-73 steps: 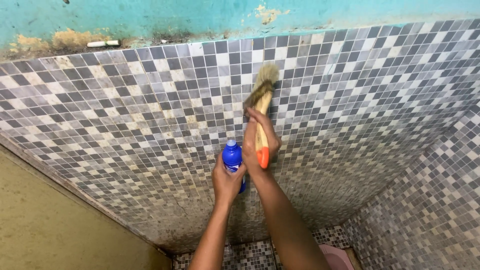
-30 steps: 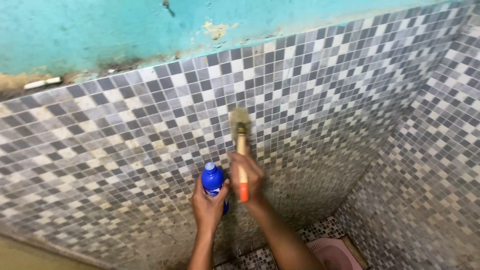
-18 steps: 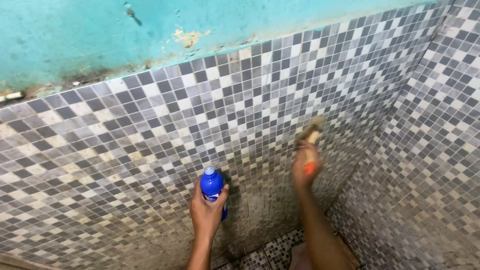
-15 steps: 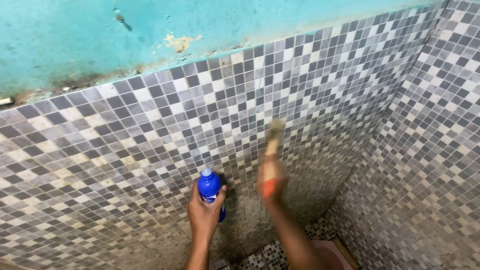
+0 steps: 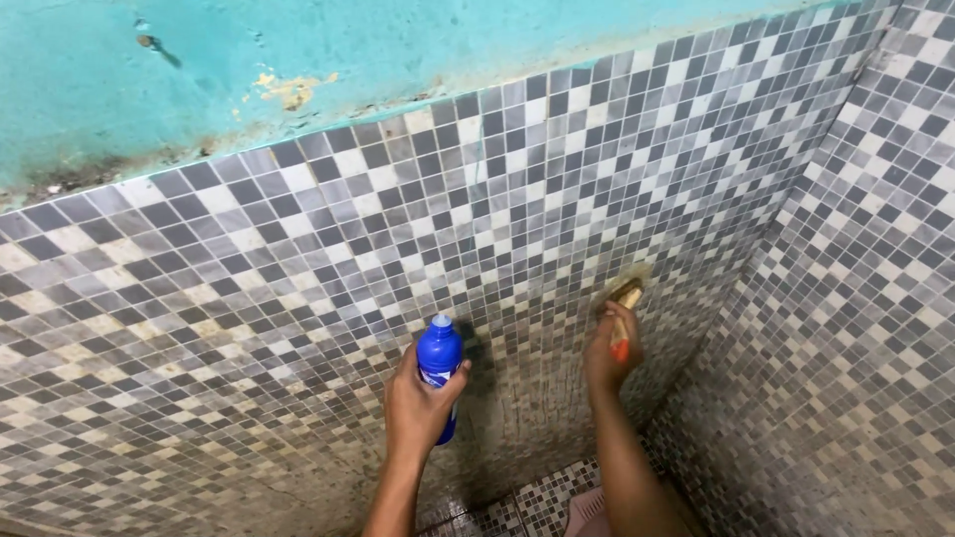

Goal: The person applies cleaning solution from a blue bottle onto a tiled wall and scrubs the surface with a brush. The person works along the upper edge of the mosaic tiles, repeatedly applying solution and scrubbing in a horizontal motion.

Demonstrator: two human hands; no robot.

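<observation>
Grey-white mosaic tile wall (image 5: 617, 169) meets side wall (image 5: 875, 298) at corner, w/ stained turquoise plaster (image 5: 328, 40) above (peeling patches).

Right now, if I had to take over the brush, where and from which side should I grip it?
Probably the wooden handle of the brush, from below at its orange end: the bristles press the tiled wall, and the right hand already wraps the handle there.

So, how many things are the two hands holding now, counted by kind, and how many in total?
Blue bottle, in the left hand: 1
Brush with an orange-tipped handle, in the right hand, bristles against the mosaic-tiled wall: 1
Total: 2
</observation>
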